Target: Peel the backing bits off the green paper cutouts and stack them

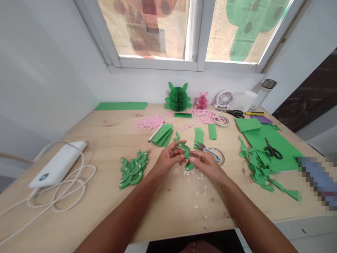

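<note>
Between my two hands is a curved green paper piece with small pale patches on it. My left hand pinches it from the left, fingers closed around its edge. On the other side, my right hand has thumb and fingertips pressed together at the piece's lower right end. Another curved green paper piece shows just beneath my fingers; whether it is held or lying on the table cannot be made out. Blue-handled scissors and a roll of tape lie right beside my right hand. Tiny white scraps dot the wood below.
A pile of curved green pieces lies left. Green scraps, green sheets and black scissors lie right. Pink cutouts, a green paper figure and a small fan are behind. A white power strip trails cable.
</note>
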`<action>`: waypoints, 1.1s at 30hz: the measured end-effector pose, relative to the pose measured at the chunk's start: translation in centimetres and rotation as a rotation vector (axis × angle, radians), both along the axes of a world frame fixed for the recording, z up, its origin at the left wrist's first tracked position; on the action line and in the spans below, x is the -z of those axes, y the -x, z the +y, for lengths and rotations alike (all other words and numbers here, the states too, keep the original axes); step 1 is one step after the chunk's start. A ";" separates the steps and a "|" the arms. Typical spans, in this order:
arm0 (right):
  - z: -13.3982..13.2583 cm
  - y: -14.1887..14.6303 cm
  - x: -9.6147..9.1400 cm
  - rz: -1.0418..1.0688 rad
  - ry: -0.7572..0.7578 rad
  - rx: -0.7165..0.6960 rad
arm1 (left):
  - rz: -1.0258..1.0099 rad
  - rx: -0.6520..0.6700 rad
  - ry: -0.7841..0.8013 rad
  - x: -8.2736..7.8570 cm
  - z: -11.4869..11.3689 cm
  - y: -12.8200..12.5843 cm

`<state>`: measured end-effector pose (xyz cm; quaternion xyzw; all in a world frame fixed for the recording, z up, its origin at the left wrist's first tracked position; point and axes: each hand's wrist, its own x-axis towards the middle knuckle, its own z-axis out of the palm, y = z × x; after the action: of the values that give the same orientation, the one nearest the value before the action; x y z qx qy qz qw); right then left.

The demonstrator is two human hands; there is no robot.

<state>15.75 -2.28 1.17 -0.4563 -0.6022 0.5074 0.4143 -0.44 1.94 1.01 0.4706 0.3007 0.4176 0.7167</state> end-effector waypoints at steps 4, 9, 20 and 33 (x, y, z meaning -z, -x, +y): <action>0.0 0.5 0.8 -0.097 0.018 0.078 | 0.034 -0.044 0.001 0.1 -0.1 -0.3; -0.3 0.7 1.1 -0.370 -0.133 0.304 | 0.156 -0.255 -0.049 0.5 -0.3 -0.7; -1.0 1.6 1.2 -0.826 -0.473 0.377 | 0.370 -0.290 -0.238 1.0 -0.8 -1.2; -0.5 1.3 1.0 -0.337 -0.258 0.346 | 0.274 -0.227 -0.126 1.1 -0.4 -0.9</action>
<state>14.49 -2.81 0.21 -0.5737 -0.6354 0.2650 0.4436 0.48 1.53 -0.05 0.5301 0.4197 0.4459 0.5865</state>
